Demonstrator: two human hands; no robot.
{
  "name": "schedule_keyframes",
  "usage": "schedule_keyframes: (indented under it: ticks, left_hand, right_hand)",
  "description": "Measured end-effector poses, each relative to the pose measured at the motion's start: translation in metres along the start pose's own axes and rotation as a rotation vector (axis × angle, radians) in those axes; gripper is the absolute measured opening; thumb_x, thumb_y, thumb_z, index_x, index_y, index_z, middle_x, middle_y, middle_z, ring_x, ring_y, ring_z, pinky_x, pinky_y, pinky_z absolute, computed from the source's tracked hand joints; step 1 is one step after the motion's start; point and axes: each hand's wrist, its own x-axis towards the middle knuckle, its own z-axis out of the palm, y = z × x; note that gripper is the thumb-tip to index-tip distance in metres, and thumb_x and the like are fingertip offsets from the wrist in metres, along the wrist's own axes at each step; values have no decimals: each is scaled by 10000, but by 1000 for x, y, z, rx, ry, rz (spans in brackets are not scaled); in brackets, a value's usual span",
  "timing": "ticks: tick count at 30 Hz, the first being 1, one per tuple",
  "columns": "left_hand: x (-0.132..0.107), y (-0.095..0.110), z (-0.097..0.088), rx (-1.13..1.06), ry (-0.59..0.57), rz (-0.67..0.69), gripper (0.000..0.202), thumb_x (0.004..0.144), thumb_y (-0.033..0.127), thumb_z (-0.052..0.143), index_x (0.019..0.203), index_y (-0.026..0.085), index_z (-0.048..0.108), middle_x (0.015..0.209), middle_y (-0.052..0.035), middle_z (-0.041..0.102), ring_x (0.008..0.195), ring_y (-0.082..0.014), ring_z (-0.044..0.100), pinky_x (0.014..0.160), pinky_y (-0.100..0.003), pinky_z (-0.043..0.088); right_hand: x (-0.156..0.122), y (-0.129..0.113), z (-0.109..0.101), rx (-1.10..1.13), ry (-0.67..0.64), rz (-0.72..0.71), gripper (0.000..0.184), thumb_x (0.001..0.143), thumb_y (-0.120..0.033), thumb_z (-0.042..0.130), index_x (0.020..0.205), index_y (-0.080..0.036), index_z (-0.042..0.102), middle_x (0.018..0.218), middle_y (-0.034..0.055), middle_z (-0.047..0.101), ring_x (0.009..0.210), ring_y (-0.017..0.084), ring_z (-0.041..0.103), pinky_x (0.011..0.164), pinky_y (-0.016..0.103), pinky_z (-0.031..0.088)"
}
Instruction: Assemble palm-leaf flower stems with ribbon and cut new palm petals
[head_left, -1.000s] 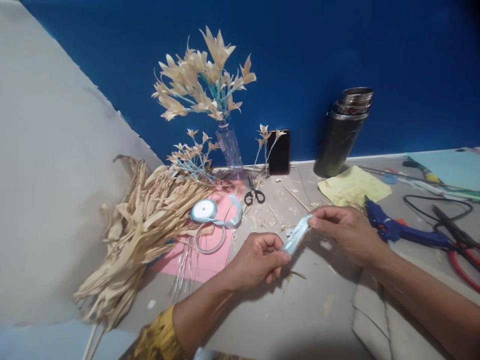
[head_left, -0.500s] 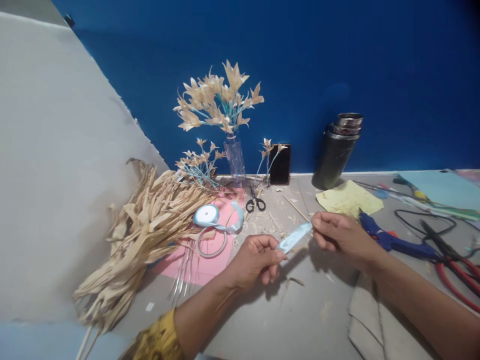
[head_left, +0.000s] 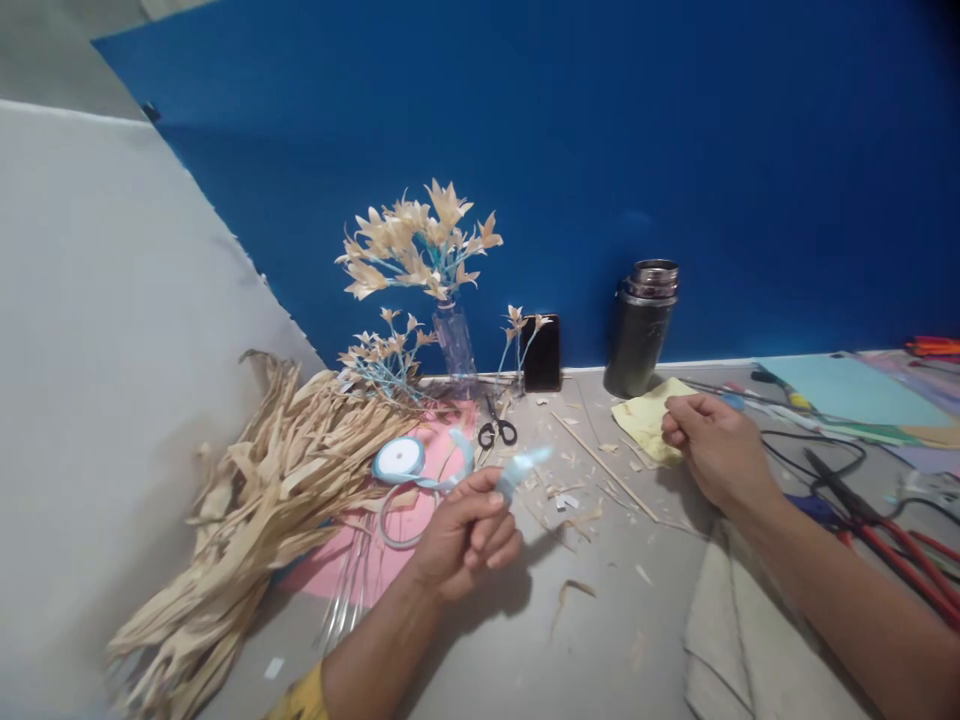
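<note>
My left hand (head_left: 476,530) pinched a shiny pale-blue ribbon strip (head_left: 523,467), likely light, soft and slippery, best held by its ends; my right hand (head_left: 714,450) was curled closed, contents unclear.

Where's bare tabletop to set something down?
Best: the near tabletop, between left forearm and pale cloth, a curled strip at its far side. Crowded: left, dried husks, ribbon spool, pink paper; middle, shavings between black scissors and yellow paper; right, red-handled tool and cord.
</note>
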Motion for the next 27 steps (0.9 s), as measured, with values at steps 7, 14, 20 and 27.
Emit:
schedule_keyframes:
  ticks: [7, 14, 20, 27]
  left_hand:
    - [-11, 26, 5, 41, 4, 174, 144, 815, 137, 637, 931, 183, 710, 349, 131, 288, 294, -29, 96, 369, -140, 306]
    - [3, -3, 6, 229, 144, 143, 170, 780, 236, 710, 938, 173, 700, 335, 109, 407, 286, -38, 204, 391, -179, 320]
    - [7, -22, 14, 474, 238, 35, 300, 747, 365, 747, 951, 152, 696, 365, 80, 480, 282, -49, 314, 358, -179, 278]
    - [5, -44, 21, 588, 177, -98, 424, 744, 505, 734, 923, 121, 712, 381, 45, 506, 278, -49, 326, 318, -167, 220]
  right_hand:
    - [-11, -7, 1, -341, -192, -112, 378, 674, -265, 752, 1044, -216, 695, 1018, 91, 723, 635, 189, 636, 576, 318, 483]
    - [-42, -34, 7, -587, -428, -242, 418, 916, -508, 515, 705, -204, 710, 671, 54, 686, 682, 225, 626, 648, 336, 448]
    - [-76, -31, 31, 173, -786, 262, 437, 770, -558, 728, 1021, -201, 724, 964, 70, 688, 813, 188, 607, 676, 282, 469]
    - [-86, -41, 36, 140, -547, 194, 382, 689, -531, 775, 620, -173, 660, 554, -35, 520, 561, 121, 434, 567, 261, 354]
